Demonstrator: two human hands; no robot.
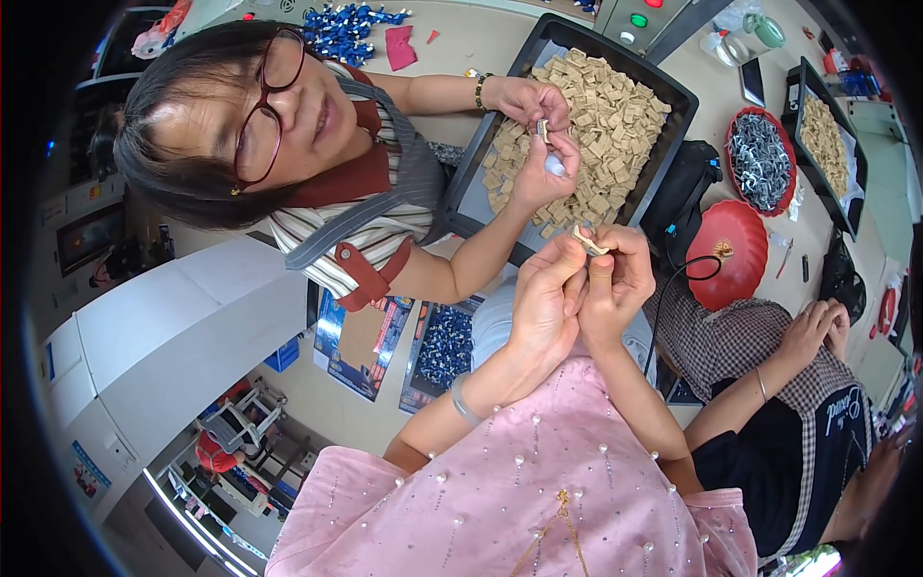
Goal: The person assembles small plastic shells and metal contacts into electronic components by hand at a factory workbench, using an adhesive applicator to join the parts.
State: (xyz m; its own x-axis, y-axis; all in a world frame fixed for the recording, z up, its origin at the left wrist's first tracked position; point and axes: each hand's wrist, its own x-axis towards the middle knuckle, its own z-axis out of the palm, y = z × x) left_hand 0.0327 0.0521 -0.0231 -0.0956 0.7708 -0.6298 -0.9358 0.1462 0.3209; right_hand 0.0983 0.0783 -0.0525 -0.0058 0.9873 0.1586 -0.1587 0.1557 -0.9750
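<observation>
My left hand [546, 300] and my right hand [620, 279] are raised close together in front of my chest. A small beige piece [588, 241], with a slightly curved or folded edge, is pinched between the fingertips of both. Its exact kind I cannot make out. Just beyond my hands lies a black tray [685, 113] holding a heap of similar beige pieces [615, 115], flat and squarish. A co-worker at the left reaches over that tray; their two hands [543, 144] pinch a small piece too.
At the right stand a red basket [735, 183] of grey strips, a red dish [707, 288] and another black tray [792, 106]. A black bag [681, 188] and cable lie beside the near tray. Another person's arms [769, 370] rest at right. Blue pieces [346, 34] lie far left.
</observation>
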